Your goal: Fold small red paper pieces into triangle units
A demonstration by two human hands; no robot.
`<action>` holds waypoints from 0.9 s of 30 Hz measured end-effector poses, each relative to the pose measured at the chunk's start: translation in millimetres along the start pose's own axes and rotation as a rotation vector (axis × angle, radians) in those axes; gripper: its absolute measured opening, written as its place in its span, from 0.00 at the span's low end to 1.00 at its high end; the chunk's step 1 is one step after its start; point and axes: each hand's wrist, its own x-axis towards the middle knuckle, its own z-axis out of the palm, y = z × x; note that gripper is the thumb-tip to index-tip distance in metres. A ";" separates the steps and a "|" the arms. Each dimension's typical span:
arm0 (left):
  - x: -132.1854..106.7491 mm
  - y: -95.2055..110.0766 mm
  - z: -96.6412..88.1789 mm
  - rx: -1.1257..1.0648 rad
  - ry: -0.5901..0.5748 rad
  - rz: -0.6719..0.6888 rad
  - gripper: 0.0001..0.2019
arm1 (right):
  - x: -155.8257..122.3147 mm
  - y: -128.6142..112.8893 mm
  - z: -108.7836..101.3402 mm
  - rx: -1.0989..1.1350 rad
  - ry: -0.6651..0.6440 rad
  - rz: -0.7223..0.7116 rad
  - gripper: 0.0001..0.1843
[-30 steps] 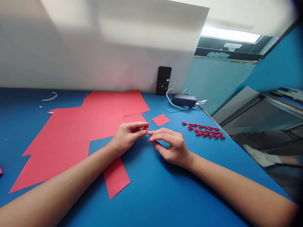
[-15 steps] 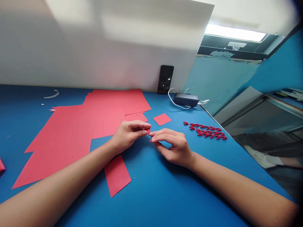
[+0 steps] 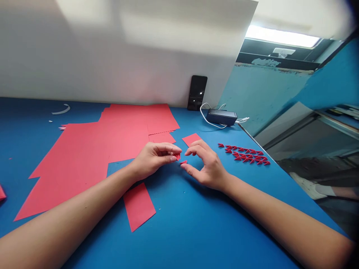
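Pleated red-paper cluster (image 3: 177, 156) stays in my left hand (image 3: 153, 157); nearer the blue table's (image 3: 174, 243) right edge, my right hand (image 3: 208, 166) widened.

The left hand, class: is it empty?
No, the left hand is pinching small folded red paper, whose pleated edges show beyond it.

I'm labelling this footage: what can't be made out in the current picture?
All in the head view:
Folded red piece: partly hidden by the left hand.
Red square: right part hidden behind the right hand.
Red object at far left: cut off by the picture's edge.
Small red pieces in rows: too small to count surely.
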 end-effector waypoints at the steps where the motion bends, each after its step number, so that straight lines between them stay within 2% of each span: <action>1: -0.3 0.4 0.5 -0.019 -0.027 -0.013 0.09 | -0.2 -0.8 1.3 0.028 -0.005 -0.024 0.16; 4: -1.0 0.7 2.4 -0.125 -0.071 -0.055 0.14 | -1.4 -2.6 4.8 0.070 -0.013 -0.081 0.15; 7: -1.3 -0.2 3.6 -0.207 -0.059 -0.082 0.18 | -1.8 -3.3 6.4 0.057 0.018 -0.088 0.10; 12: -2.0 -2.2 4.3 -0.321 -0.064 -0.182 0.21 | -0.3 -4.3 4.7 0.048 0.052 -0.112 0.09; 20: -1.2 -2.3 12.9 -0.448 0.080 -0.285 0.20 | -0.6 -1.1 3.4 0.038 0.055 -0.158 0.09; 27: -3.2 1.2 14.6 -0.486 0.092 -0.331 0.21 | 0.8 -2.5 2.8 0.106 0.059 -0.165 0.07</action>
